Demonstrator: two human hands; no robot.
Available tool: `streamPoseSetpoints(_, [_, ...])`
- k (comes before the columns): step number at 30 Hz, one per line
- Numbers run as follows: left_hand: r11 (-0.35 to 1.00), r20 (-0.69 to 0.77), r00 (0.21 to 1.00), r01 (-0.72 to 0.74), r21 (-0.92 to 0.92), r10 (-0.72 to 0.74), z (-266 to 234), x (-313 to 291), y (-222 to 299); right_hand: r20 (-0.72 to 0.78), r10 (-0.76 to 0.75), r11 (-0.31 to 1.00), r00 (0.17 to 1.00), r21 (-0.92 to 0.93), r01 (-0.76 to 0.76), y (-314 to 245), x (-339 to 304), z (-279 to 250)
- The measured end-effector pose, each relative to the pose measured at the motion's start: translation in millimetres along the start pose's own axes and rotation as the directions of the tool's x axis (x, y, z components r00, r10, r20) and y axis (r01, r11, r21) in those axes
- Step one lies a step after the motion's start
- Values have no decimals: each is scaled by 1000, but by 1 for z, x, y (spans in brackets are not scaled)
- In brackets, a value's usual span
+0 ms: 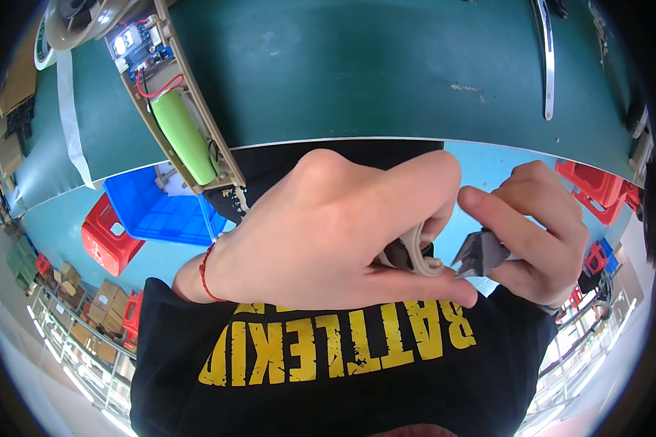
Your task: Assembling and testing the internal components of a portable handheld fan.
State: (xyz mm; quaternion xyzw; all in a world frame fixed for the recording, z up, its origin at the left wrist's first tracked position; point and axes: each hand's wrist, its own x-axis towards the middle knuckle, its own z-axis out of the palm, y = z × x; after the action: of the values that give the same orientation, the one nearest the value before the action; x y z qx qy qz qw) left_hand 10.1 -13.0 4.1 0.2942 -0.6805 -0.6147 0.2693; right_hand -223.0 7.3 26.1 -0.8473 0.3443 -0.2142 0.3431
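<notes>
In front of my chest, my left hand (328, 226) is closed on a small beige plastic part (417, 251) with a curved rim, pinched between thumb and fingers. Most of that part is hidden behind the hand. Close beside it on the right, my right hand (539, 233) is closed round a pair of cutting pliers (481, 255). Their grey metal jaws point at the part's edge; I cannot tell whether they touch it. Left of my hands, a long beige housing (229, 164) juts over the table edge, holding a green cylindrical battery (182, 135), red wires and a circuit board (144, 54).
The green table (357, 73) ends just beyond my hands. On it lie a metal strip-like tool (548, 73), a roll of tape (45, 40) and a white strip (69, 116). Below stand a blue crate (168, 215) and red stools (109, 233) on the blue floor.
</notes>
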Motion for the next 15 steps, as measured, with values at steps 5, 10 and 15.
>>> streamPoseSetpoints(5, [999, -5, 999, -41, -15, 41, 2, 1, -3, 10, -17, 999, 1000, -42, 18, -3, 2, 0])
streamPoseSetpoints(10, [999, -11, 999, -36, 4, 36, 4, 1, -1, 29, -9, 998, 1000, -63, 11, -4, 2, -1])
streamPoseSetpoints(15, [1000, 0, 1000, -6, 16, 6, 3, 0, -1, 44, -5, 993, 999, -113, 10, -7, 4, -4])
